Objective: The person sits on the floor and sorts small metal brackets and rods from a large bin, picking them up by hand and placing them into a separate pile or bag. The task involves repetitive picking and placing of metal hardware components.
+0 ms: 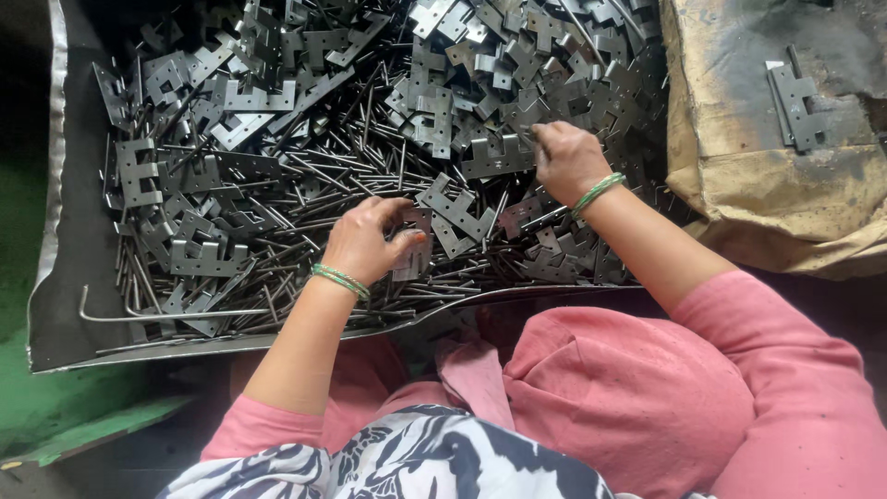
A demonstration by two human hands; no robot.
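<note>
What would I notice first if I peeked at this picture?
First, the big heap of grey metal hinge plates and thin pins filling the dark tray across the top. In the middle, the left hand pinches one hinge piece while the right hand digs into the pile. On the right, a few finished hinges lie on a dirty brown sack.
</note>
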